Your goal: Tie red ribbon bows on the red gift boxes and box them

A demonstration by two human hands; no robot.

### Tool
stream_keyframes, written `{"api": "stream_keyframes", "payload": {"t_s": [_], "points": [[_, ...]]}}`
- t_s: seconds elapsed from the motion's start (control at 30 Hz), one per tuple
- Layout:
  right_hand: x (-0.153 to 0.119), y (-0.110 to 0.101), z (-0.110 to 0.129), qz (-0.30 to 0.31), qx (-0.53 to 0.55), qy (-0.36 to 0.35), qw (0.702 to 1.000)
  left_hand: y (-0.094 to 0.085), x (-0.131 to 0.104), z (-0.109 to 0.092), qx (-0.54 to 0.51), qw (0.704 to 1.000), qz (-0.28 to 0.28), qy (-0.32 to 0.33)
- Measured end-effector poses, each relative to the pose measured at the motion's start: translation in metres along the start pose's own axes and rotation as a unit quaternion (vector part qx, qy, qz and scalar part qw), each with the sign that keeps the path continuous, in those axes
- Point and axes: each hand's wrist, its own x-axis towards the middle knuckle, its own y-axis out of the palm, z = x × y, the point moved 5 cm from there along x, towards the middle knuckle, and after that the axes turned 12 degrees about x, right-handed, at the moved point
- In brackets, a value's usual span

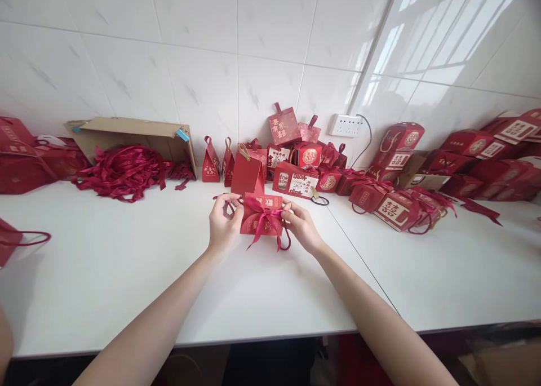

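A small red gift box [253, 226] with gold characters is at the middle of the white table, a red ribbon bow [267, 212] tied across its front. My left hand [225, 222] grips the box's left side, thumb in front, with a bit of dark red cord showing by the fingers. On the opposite side my right hand [302, 225] has its fingers closed at the bow's right loop and the box edge. A dark red cord handle [287, 240] hangs below that hand. Just behind stands a taller red box [247, 174] with a gold loop.
A cardboard carton [135, 127] lies on its side behind a heap of red ribbons [127, 172] at the back left. Several finished boxes [395, 211] crowd the right. A power strip [346, 125] is on the tiled wall; a black hair tie [320, 201] lies below.
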Motion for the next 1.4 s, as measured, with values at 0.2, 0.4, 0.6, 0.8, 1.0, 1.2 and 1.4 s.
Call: {"api": "stream_keyframes", "payload": {"t_s": [0.2,0.4,0.6,0.8,1.0,1.2,1.4], "points": [[-0.001,0.002,0.004,0.018,-0.056,-0.037,0.998,0.003,0.003,0.007,0.03,0.995,0.059,-0.075],[-0.005,0.005,0.008,0.028,-0.12,-0.07,0.99,0.002,0.005,0.001,0.051,0.996,0.059,-0.046],[-0.002,0.003,0.004,0.022,-0.077,-0.054,0.995,0.001,0.004,0.01,0.029,0.995,0.047,-0.089],[0.004,-0.006,0.001,0.018,0.088,0.022,0.996,0.008,-0.001,0.012,-0.032,0.992,0.093,-0.082],[0.003,-0.006,0.001,0.004,0.06,0.037,0.998,0.01,-0.003,0.012,-0.033,0.992,0.108,-0.061],[0.0,-0.003,0.003,0.018,0.005,0.029,0.999,0.009,-0.003,0.009,0.009,0.994,0.104,-0.034],[0.001,-0.006,0.006,-0.027,0.015,0.03,0.999,0.01,-0.005,0.006,0.035,0.991,0.124,-0.032]]}}
